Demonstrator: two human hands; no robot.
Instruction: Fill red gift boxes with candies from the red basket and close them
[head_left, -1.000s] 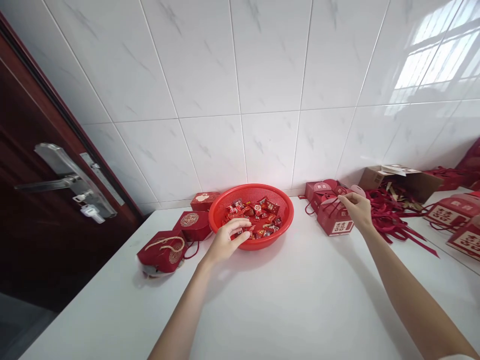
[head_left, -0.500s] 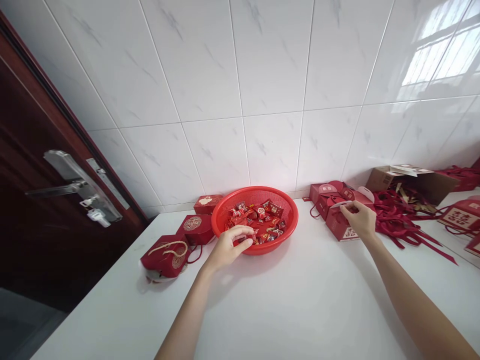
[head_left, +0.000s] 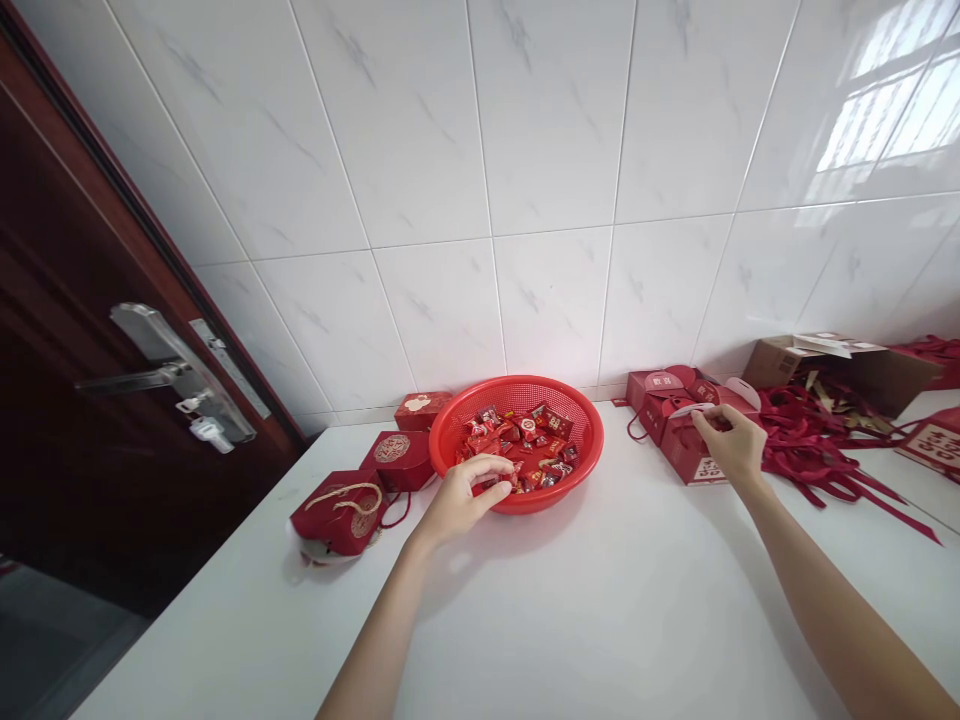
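Observation:
A red plastic basket holds several wrapped candies, mostly red. At its near left rim is my left hand, its fingers curved over the candies and a gap between thumb and fingertips. Red wrappers show in that gap; I see none gripped. To the right, my right hand pinches the top of a small red gift box at its rounded flap. The fingertips partly hide that top. Close behind it stand more red gift boxes with rounded flaps.
Left of the basket sit dark red boxes, one with a twine bow. Dark red ribbons and a brown cardboard box lie at right. A tiled wall backs the white table; a door stands at left.
The view has shifted slightly, so the scene sits a little further right. Both hands stay at nearly the same places, left at the basket and right on the box top.

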